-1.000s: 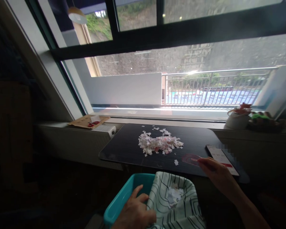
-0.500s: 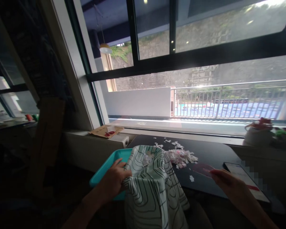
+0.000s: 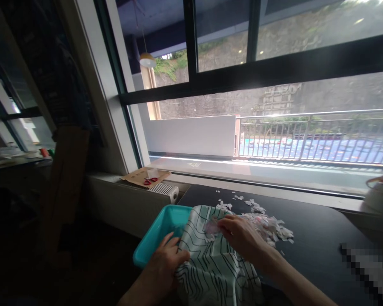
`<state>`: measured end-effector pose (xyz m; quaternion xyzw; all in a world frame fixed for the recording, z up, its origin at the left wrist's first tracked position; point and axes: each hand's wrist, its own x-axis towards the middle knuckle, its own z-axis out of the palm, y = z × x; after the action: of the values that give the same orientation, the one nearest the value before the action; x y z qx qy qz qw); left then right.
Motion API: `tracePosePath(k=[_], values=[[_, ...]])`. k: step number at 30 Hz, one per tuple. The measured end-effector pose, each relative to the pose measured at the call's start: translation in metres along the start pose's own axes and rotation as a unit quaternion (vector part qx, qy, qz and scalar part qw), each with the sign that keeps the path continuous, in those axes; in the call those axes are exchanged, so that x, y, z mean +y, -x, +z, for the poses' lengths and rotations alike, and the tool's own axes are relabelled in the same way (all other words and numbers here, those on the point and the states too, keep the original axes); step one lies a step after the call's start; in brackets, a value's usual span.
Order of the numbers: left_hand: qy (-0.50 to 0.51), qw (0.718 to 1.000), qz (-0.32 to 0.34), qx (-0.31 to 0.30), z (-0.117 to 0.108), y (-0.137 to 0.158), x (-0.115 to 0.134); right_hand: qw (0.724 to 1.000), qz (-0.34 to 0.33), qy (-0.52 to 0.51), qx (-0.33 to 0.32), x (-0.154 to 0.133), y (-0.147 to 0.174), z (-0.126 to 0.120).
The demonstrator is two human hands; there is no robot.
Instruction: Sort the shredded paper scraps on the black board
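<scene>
Our right hand (image 3: 241, 233) pinches a clear pinkish disc (image 3: 212, 227) inside the striped cloth (image 3: 207, 257); our left hand (image 3: 167, 258) grips the cloth beside the teal tub (image 3: 146, 248). Paper scraps (image 3: 270, 226) heap on our black table (image 3: 319, 242). Beyond, 1 pair of red scissors (image 3: 150, 181) lies on brown paper (image 3: 134, 177) below the large window (image 3: 225, 77).

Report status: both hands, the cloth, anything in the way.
Left hand on striped cloth, by teal bin. Right hand pinching clear pinkish piece at cloth. Right hand partly hides paper scraps on table.
</scene>
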<state>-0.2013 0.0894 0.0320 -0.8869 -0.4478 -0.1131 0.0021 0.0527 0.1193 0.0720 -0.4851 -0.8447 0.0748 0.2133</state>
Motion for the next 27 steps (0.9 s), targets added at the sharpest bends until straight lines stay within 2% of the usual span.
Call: tracePosePath(k=[1,4,7,11,15,22,24,27], values=[[0.009,1.0,-0.004,0.0,0.003,0.002,-0.002,0.998,0.006,0.039,-0.039,0.0,-0.012,0.008],[0.042,0.999,-0.002,-0.004,0.012,0.006,-0.008,0.993,0.011,0.07,-0.098,0.007,-0.032,0.028],[0.062,0.998,0.019,-0.015,0.018,0.008,-0.013,0.987,0.02,0.083,-0.134,0.013,-0.039,0.038],[0.049,0.998,0.009,-0.035,0.013,0.004,-0.011,0.981,0.042,0.105,-0.159,0.01,-0.044,0.042],[0.023,0.999,-0.005,-0.039,0.007,-0.004,-0.007,0.978,0.039,0.118,-0.169,0.0,-0.049,0.033],[0.002,0.999,-0.005,-0.035,0.011,-0.002,-0.006,0.978,0.016,0.137,-0.155,-0.004,-0.042,-0.021],[0.011,0.999,-0.007,-0.035,0.01,-0.002,-0.006,0.974,0.018,0.148,-0.172,-0.003,-0.043,-0.022],[0.022,0.999,-0.01,-0.036,0.008,-0.003,-0.005,0.965,0.023,0.168,-0.202,-0.001,-0.045,-0.005]])
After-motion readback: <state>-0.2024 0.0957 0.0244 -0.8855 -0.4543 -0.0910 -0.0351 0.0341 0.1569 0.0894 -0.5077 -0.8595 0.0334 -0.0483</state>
